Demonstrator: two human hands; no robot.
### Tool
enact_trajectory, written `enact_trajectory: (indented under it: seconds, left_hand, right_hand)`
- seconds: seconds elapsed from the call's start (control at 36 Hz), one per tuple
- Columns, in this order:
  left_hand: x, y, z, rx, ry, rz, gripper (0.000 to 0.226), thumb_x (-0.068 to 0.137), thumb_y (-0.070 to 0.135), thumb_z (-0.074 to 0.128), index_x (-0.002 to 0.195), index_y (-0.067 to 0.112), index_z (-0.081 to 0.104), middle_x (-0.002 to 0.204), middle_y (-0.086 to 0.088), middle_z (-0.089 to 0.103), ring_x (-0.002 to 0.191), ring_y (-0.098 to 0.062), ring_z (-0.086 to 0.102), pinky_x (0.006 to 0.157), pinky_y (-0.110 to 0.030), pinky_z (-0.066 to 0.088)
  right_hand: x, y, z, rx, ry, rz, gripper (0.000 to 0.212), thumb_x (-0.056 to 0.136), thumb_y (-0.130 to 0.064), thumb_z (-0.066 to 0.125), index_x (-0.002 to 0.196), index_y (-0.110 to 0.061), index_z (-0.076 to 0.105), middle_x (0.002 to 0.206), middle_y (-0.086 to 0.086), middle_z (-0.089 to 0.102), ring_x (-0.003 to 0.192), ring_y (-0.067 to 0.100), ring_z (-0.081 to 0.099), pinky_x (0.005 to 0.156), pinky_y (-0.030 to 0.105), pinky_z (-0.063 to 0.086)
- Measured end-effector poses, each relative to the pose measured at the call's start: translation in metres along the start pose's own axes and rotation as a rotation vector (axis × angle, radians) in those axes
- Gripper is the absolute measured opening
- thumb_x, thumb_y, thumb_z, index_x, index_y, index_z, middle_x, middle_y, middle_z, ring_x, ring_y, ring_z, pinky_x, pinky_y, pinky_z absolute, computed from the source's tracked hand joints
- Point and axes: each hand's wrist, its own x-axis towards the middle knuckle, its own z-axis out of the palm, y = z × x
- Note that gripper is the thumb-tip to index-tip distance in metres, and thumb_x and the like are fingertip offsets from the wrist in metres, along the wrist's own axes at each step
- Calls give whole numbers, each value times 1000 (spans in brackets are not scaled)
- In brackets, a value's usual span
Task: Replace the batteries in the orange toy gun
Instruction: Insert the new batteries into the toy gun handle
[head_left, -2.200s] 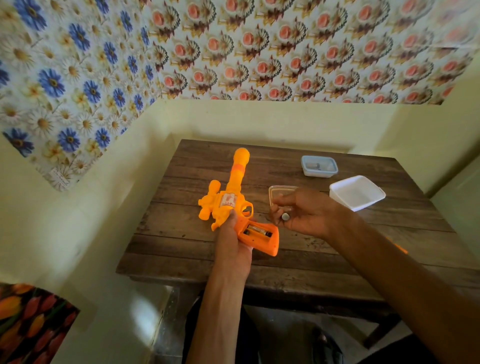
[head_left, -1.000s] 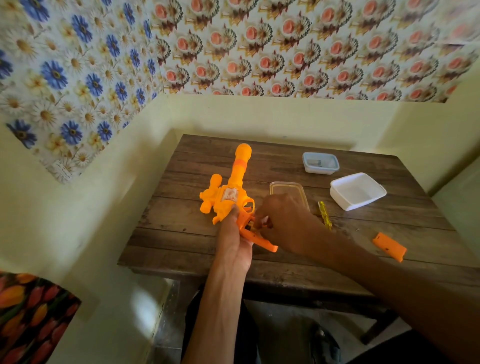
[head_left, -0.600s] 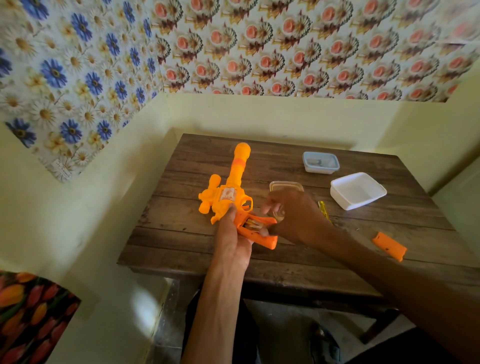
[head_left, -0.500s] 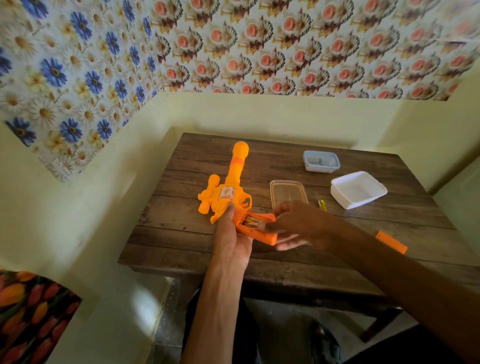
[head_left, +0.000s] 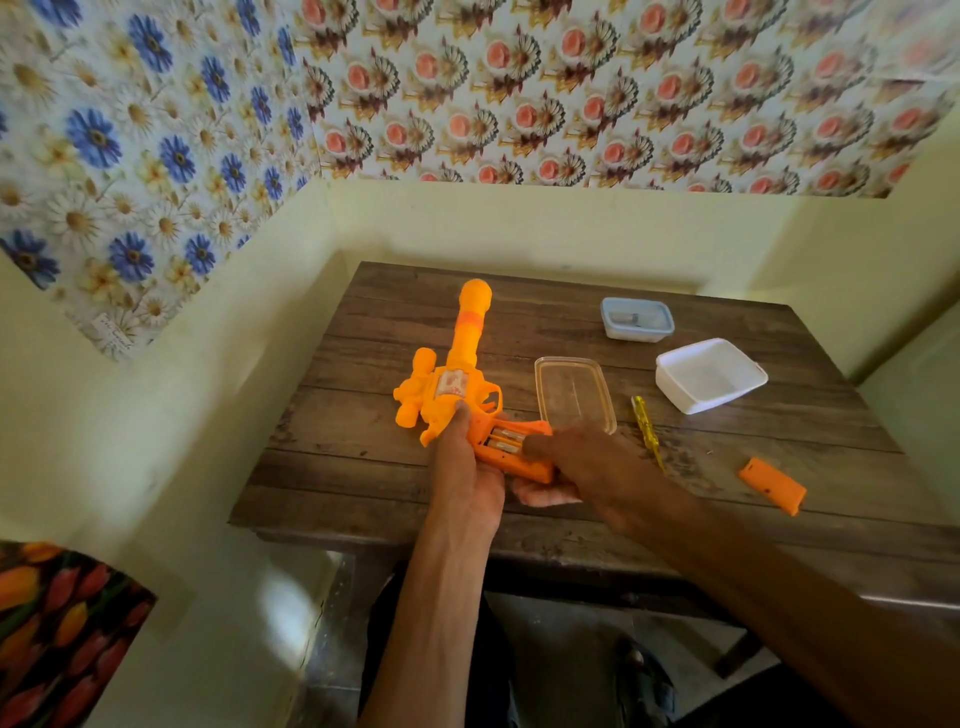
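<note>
The orange toy gun (head_left: 457, 384) lies over the wooden table (head_left: 363, 467), barrel pointing away from me. Its handle's battery compartment (head_left: 503, 441) is uncovered and faces up, with two batteries side by side in it. My left hand (head_left: 465, 473) grips the gun where the handle meets the body, thumb up by the trigger. My right hand (head_left: 571, 462) holds the butt end of the handle, thumb on top and fingers underneath. The orange battery cover (head_left: 772, 486) lies loose on the table at the right.
A clear shallow plastic tray (head_left: 574, 395) sits just beyond my right hand, with a yellow screwdriver (head_left: 647, 431) beside it. A white tub (head_left: 709, 374) and a small blue-rimmed box (head_left: 636, 318) with something grey inside stand at the back right. Walls close in at the left and back.
My right hand brought a battery from the trays to the handle and pressed it in. It then slid to the butt end, and two batteries now show in the compartment.
</note>
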Motion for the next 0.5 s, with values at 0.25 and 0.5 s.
enact_trajectory:
  seconds: [0.25,0.5]
  left_hand:
    - [1,-2,0,-32,-10,33,25,100,32,48,111,12,58,95,-15,66,83,-26,65,72,-42,52]
    - [-3,-9,8,-93,0,33,25,100,21,49,125,17,52,94,-6,64,81,-19,62,77,-40,51]
  right_hand:
    - [-8,3,-10,-75,-95,-42,11,95,-23,59,101,-15,63,97,16,72,77,19,72,64,26,60]
    - [-18,32,-78,-435,358,-199,5,89,-17,67,88,-21,70,81,0,73,74,12,71,77,32,60]
